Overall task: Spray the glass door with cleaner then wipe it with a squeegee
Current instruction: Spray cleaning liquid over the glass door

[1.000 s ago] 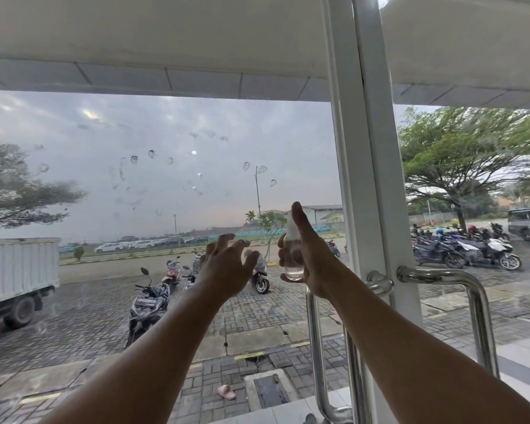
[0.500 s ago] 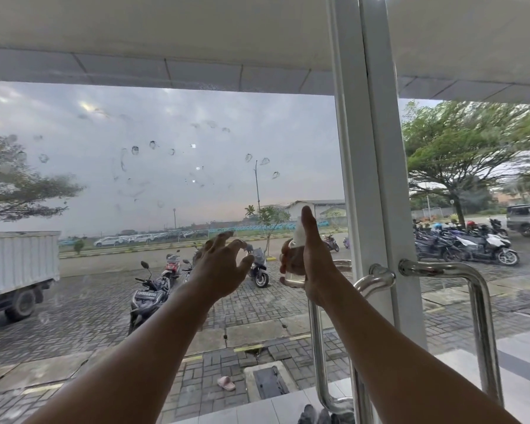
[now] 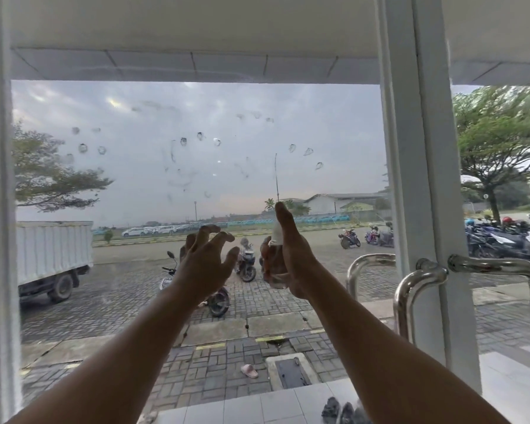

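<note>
Outside the glass door [image 3: 141,185] lie a wet brick-paved yard, a white truck [image 3: 52,252] and parked motorcycles [image 3: 245,264] under a grey sky. In the head view the pane fills the space left of the white door post [image 3: 416,179], and wet drops and streaks [image 3: 200,136] dot its upper part, well left of the post. The right hand [image 3: 292,261] is raised in front of the glass, left of the post, its fingers [image 3: 266,261] clamped round a small clear spray bottle [image 3: 276,232] with the thumb straight up along the bottle's top. The left hand [image 3: 205,264] is further left of the post, just beside the bottle and apart from it, its fingers spread and bent at the tips, holding nothing. Chrome door handles [image 3: 410,289] curve out from the post at its lower part. Low and left of the post, a pink slipper [image 3: 249,370] lies on the paving and dark shoes [image 3: 340,410] sit on the white tiles.
</note>
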